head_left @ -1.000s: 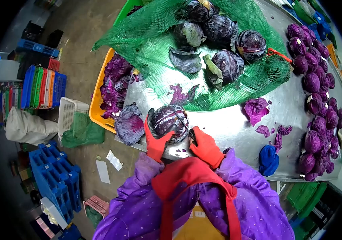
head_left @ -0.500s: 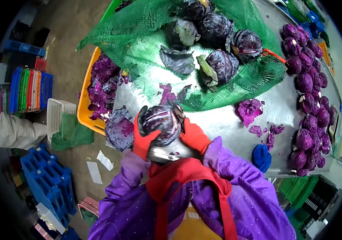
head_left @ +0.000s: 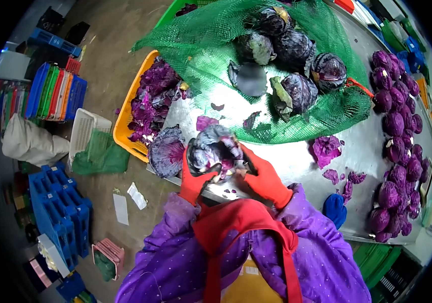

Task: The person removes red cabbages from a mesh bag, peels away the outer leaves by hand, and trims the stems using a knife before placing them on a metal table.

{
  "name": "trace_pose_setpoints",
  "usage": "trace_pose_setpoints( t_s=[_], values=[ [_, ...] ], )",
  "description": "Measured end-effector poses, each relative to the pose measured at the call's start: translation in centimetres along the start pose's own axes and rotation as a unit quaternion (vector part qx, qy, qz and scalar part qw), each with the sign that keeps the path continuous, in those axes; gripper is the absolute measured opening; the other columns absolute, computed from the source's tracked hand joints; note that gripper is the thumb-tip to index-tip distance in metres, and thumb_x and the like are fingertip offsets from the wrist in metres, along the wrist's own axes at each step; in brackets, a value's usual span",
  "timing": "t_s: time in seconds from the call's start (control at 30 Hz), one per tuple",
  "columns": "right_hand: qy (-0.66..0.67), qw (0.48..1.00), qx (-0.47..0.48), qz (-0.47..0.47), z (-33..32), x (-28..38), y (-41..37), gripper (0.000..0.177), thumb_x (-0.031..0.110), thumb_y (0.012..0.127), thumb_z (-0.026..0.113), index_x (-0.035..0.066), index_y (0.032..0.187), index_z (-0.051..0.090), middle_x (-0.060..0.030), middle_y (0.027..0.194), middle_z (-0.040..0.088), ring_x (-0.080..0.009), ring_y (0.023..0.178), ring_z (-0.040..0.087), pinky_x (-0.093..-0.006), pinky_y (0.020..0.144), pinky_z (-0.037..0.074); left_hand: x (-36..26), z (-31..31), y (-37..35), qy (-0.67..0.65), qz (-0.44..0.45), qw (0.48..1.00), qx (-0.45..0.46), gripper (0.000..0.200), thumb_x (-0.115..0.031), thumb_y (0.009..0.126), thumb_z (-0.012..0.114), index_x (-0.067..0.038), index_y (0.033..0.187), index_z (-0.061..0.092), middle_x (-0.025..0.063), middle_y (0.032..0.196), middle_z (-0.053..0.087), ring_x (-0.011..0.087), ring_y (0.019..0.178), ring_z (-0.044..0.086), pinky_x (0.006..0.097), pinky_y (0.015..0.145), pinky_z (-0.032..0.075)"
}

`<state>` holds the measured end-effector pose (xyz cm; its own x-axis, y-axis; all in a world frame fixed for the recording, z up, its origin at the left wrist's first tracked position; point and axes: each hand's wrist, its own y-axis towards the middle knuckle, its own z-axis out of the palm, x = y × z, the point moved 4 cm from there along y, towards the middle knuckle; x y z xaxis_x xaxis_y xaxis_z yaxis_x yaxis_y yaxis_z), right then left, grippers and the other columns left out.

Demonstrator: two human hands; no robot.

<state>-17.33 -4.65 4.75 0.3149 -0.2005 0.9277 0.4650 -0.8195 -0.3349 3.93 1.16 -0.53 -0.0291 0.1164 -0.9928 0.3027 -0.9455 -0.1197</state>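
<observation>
A red cabbage (head_left: 212, 147) with loose, folded outer leaves is held above the front edge of the metal table. Its left side rests in my left hand (head_left: 193, 178), in a red glove with dark fingers, the thumb across the near side. My right hand (head_left: 262, 175), gloved alike, grips the cabbage's right side by its leaves; its fingertips are partly hidden and blurred. Just left of my left hand lies a large loose cabbage leaf (head_left: 167, 152). Beyond the hands, several unpeeled red cabbages (head_left: 297, 92) sit on a green mesh bag (head_left: 327, 118).
An orange crate (head_left: 123, 132) full of purple leaves stands left of the table (head_left: 289, 159). Peeled cabbages (head_left: 393, 123) line the right side. Leaf scraps (head_left: 325, 150) and a blue cloth-like bundle (head_left: 334, 210) lie nearer. Blue pallets (head_left: 57, 214) stand on the floor.
The cabbage has been turned in my hands, so its underside with parted leaves now shows. My right hand has shifted to its near right side. The whole view has swung slightly.
</observation>
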Motion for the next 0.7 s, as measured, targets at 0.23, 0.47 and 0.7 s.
trace_pose_setpoints(
  t_s=[0.23, 0.47, 0.7],
  values=[
    [0.219, 0.966, -0.1, 0.095, -4.2, -5.0, 1.8, 0.07, 0.007, 0.086, 0.068, 0.005, 0.148, 0.036, -0.0072, 0.117, 0.061, -0.0111, 0.097, 0.056, -0.0263, 0.085, 0.045, 0.2, 3.2, 2.8, -0.117, -0.043, 0.989, 0.083, 0.092, 0.003, 0.066, 0.083, -0.004, 0.144, 0.034, 0.0118, 0.138, 0.048, 0.0225, 0.123, 0.051, 0.0353, 0.103, 0.045],
    [0.079, 0.993, -0.079, 0.04, -2.1, -0.6, -1.8, 0.068, 0.011, 0.088, 0.066, 0.005, 0.148, 0.035, -0.0147, 0.131, 0.057, -0.0188, 0.118, 0.052, -0.0299, 0.099, 0.04, 0.8, 4.1, 3.3, 0.128, 0.115, 0.985, 0.004, 0.109, -0.017, 0.056, 0.093, -0.005, 0.145, 0.031, 0.0138, 0.14, 0.039, 0.0272, 0.131, 0.04, 0.0417, 0.108, 0.037],
    [0.222, 0.948, -0.22, 0.067, -7.3, -7.5, 1.4, 0.046, 0.014, 0.088, 0.067, -0.001, 0.129, 0.051, -0.0048, 0.097, 0.064, -0.0115, 0.086, 0.057, -0.0263, 0.073, 0.046, 0.7, 2.3, 6.1, -0.031, 0.036, 0.999, 0.022, 0.089, -0.002, 0.06, 0.088, -0.004, 0.135, 0.041, 0.0107, 0.132, 0.046, 0.0216, 0.125, 0.042, 0.0362, 0.108, 0.035]
  ],
)
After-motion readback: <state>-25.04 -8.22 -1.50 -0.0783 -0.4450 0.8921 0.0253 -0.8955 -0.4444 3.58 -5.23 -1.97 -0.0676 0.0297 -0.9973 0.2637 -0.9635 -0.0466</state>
